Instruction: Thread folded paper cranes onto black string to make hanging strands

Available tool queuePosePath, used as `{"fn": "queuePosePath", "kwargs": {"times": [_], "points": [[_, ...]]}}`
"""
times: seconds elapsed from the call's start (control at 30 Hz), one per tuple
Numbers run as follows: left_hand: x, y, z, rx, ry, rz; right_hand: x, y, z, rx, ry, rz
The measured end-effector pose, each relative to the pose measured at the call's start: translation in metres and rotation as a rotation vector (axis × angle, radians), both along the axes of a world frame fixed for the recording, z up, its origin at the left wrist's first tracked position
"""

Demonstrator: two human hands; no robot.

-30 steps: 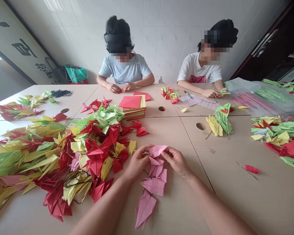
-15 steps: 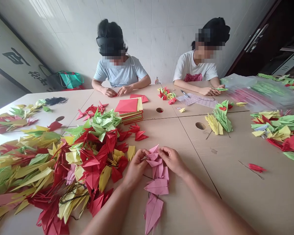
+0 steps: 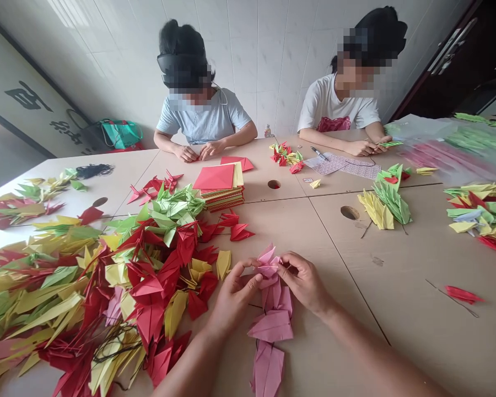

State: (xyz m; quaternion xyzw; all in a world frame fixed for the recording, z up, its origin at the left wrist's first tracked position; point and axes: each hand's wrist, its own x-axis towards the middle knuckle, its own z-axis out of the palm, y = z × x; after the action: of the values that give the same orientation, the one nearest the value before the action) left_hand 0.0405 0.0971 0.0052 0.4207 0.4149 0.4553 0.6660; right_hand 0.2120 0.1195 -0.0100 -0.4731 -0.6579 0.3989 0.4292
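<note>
A string of pink paper cranes (image 3: 270, 325) runs down the table in front of me. My left hand (image 3: 242, 284) pinches the left side of the topmost pink paper crane (image 3: 268, 263), thumb and forefinger closed on it. On its right side my right hand (image 3: 303, 278) grips the same crane with thumb and fingers. Dark cord shows between the lower cranes. Just left of my left hand lies a yellow folded paper piece (image 3: 224, 264), beside a large heap of red, yellow and green paper cranes (image 3: 152, 286).
A stack of red and yellow paper squares (image 3: 219, 184) stands beyond the heap. Two people sit across the table, one handling red paper, the other green strips (image 3: 391, 144). Table holes (image 3: 349, 213), a red folded piece on wire (image 3: 463, 294) and more cranes (image 3: 481, 209) lie right.
Both hands have drawn the top pink crane slightly nearer and to the right, and its folded wings now look more spread. The view has shifted a little.
</note>
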Motion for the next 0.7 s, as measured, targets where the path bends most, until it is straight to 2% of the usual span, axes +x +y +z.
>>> {"fn": "queuePosePath", "kwargs": {"times": [0.17,0.37,0.53,0.7], "points": [[-0.001,-0.002,0.001,0.137,0.147,0.023,0.003,0.001,-0.001,0.061,0.019,-0.096],[-0.002,-0.002,-0.004,0.129,0.139,0.047,0.001,-0.001,0.001,0.151,-0.029,-0.156],[0.000,-0.003,-0.006,0.152,0.078,0.004,-0.001,-0.005,0.006,0.267,-0.081,-0.023],[0.003,-0.005,-0.007,0.132,0.045,0.033,-0.003,-0.007,0.009,0.346,-0.142,0.068]]}}
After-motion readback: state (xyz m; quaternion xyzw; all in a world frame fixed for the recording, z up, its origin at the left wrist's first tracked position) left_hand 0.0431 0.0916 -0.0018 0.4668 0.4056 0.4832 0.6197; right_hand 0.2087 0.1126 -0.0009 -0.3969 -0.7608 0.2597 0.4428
